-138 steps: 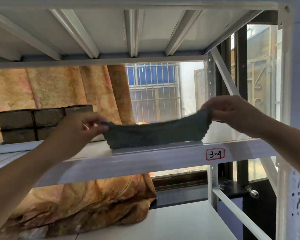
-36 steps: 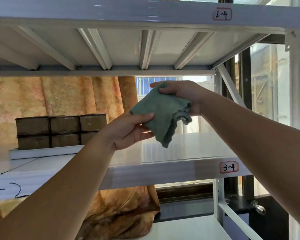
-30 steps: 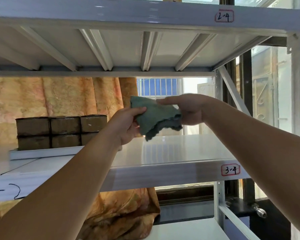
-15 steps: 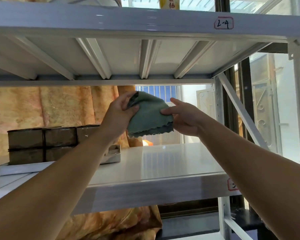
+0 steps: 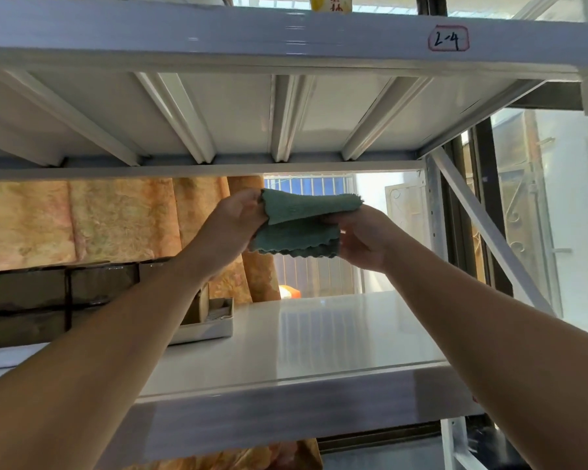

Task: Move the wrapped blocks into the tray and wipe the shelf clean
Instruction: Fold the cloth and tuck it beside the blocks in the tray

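Cloth [image 5: 299, 225] hangs folded in the air above the shelf [image 5: 319, 334]. It is green, with a scalloped edge along its near side and its top layer lifted like a flap. The left hand [image 5: 233, 225] pinches the left edge, with thumb and fingers curled onto the fabric. The right hand [image 5: 364, 239] grips the right edge, its fingers tucked under the layers. Held between both hands like this, it looks as if it is being folded into a pad that fits the palm (my reading: ready for wiping).

Below it, the white shelf surface is glossy and catches light from behind. Wrapped blocks [image 5: 48, 296] stand stacked two high at the far left, apparently in the white tray [image 5: 211, 329], though the left forearm hides part of them. That half of the job seems done, and the wiping is what remains. An orange curtain [image 5: 116, 218] hangs behind, with a barred window [image 5: 316, 276] to its right.
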